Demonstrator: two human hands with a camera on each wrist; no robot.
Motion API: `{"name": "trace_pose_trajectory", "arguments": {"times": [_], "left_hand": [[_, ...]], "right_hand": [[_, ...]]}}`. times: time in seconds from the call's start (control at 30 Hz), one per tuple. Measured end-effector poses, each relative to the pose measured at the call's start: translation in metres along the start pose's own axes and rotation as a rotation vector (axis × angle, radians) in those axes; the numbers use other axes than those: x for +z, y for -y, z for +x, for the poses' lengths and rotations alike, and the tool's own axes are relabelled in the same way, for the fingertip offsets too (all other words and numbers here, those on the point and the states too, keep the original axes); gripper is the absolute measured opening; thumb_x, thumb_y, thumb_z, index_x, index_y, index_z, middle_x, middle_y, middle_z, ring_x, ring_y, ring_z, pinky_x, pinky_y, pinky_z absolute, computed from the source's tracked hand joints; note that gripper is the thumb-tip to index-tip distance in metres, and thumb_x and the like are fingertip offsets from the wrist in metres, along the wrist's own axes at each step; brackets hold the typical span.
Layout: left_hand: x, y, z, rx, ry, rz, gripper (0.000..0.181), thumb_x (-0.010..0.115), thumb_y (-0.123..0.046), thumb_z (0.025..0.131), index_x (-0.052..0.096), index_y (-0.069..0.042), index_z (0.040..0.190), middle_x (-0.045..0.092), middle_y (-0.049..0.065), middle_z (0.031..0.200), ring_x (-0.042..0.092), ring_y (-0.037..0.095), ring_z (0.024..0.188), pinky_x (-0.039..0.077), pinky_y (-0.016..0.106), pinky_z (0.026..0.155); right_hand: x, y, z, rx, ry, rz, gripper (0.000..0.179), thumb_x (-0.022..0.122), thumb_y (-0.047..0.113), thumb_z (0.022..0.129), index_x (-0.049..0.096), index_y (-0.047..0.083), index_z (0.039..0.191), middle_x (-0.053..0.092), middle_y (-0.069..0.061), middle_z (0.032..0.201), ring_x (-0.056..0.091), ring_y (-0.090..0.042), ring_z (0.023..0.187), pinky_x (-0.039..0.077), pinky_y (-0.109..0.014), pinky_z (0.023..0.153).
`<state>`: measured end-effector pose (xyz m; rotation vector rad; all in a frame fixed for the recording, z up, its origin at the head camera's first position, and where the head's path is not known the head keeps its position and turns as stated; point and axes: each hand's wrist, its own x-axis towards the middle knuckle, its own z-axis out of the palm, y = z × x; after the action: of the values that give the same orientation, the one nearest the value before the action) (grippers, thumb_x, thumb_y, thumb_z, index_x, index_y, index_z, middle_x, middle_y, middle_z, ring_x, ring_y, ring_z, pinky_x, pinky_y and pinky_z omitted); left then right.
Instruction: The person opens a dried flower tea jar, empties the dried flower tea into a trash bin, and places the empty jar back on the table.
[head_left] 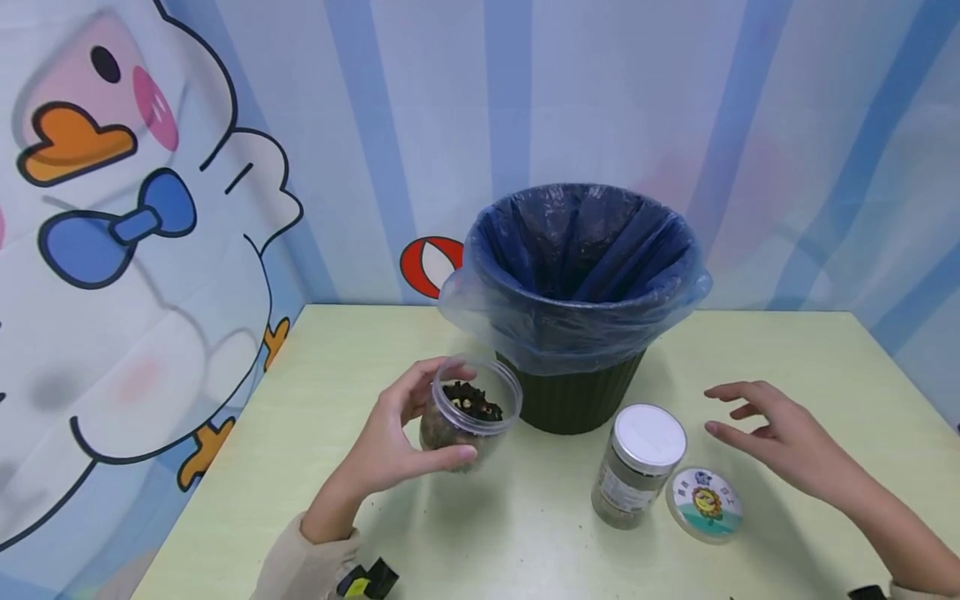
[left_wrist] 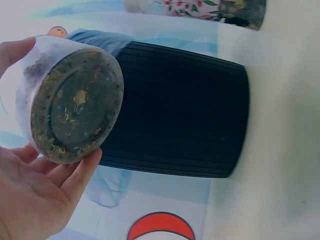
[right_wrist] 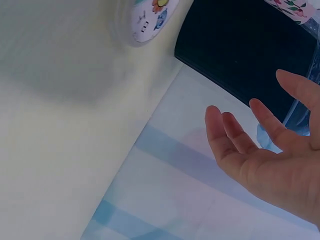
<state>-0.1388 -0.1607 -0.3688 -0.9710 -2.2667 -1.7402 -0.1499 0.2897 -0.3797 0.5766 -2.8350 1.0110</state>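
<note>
Left hand (head_left: 386,450) is clamped round a clear jar (head_left: 442,431), thumb on one side and fingers on the other. The jar is off the table (head_left: 360,350); its underside shows in the left wrist view. Gripping it by the wall leaves the mouth uncovered, probably the reason for that hold. Inside: dark, dried-looking bits (head_left: 474,402) with paler flecks (flower or fruit pieces, perhaps; too small to tell). The jar seems to lean a little, not enough to spill.

Right hand (head_left: 776,429) holds nothing. Fingers loosely bent, thumb apart from them, hovering above the table. The two hands are well apart, with the other jar between.

That second jar (head_left: 627,492) stands upright, white cap (head_left: 649,439) on, which keeps its contents in. A loose lid (head_left: 705,504) with a sunflower print lies flat just beside it, printed face up. It likely belongs to the open jar, set down there within the right hand's reach.

Behind: a dark ribbed bin (head_left: 573,396), blue bag (head_left: 573,333) folded over its rim, presumably to anchor the liner. The held jar is near the bin's left front; whether they touch, cannot tell.
</note>
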Motion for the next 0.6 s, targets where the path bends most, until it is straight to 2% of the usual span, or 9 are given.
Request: {"name": "trace_pose_trajectory", "arguments": {"times": [0.13,0.23,0.37,0.43,0.6], "left_hand": [[-0.002,-0.008,0.006,0.023,-0.006,0.004,0.079,0.087,-0.017,0.077,0.046,-0.013,0.145,0.059,0.007,0.136,0.056,0.026,0.122,0.05,0.038,0.098],[-0.004,-0.014,0.01,0.034,-0.017,0.006,0.078,0.086,-0.019,0.078,0.046,-0.014,0.145,0.059,0.007,0.136,0.056,0.026,0.123,0.049,0.039,0.099],[-0.006,-0.018,0.016,0.052,-0.04,-0.001,0.078,0.086,-0.023,0.079,0.047,-0.015,0.146,0.059,0.006,0.137,0.056,0.026,0.123,0.049,0.039,0.099],[-0.008,-0.02,0.019,0.062,-0.051,-0.005,0.078,0.086,-0.025,0.08,0.047,-0.015,0.146,0.058,0.005,0.137,0.056,0.026,0.123,0.048,0.039,0.1],[-0.011,-0.026,0.024,0.084,-0.071,-0.017,0.077,0.085,-0.027,0.08,0.048,-0.013,0.146,0.058,0.006,0.137,0.055,0.027,0.124,0.047,0.041,0.1]], "right_hand": [[-0.002,0.0,0.006,-0.004,-0.054,0.007,0.038,0.069,0.015,0.095,0.06,0.001,0.129,0.06,-0.021,0.125,0.063,-0.038,0.103,0.053,-0.022,0.071],[-0.004,0.0,0.01,0.003,-0.077,0.03,0.036,0.068,0.014,0.096,0.061,0.001,0.129,0.061,-0.02,0.125,0.064,-0.016,0.102,0.052,-0.018,0.073],[-0.008,0.001,0.014,-0.01,-0.091,0.085,0.034,0.066,0.012,0.097,0.061,0.001,0.129,0.061,-0.018,0.125,0.055,0.011,0.098,0.051,-0.013,0.075],[-0.01,0.002,0.017,-0.016,-0.094,0.108,0.033,0.064,0.012,0.098,0.06,0.0,0.129,0.061,-0.013,0.124,0.054,0.013,0.098,0.05,-0.012,0.075],[-0.015,0.009,0.023,-0.012,-0.115,0.168,0.033,0.059,0.017,0.101,0.058,0.002,0.132,0.059,0.013,0.119,0.06,0.008,0.094,0.049,-0.011,0.076]]}}
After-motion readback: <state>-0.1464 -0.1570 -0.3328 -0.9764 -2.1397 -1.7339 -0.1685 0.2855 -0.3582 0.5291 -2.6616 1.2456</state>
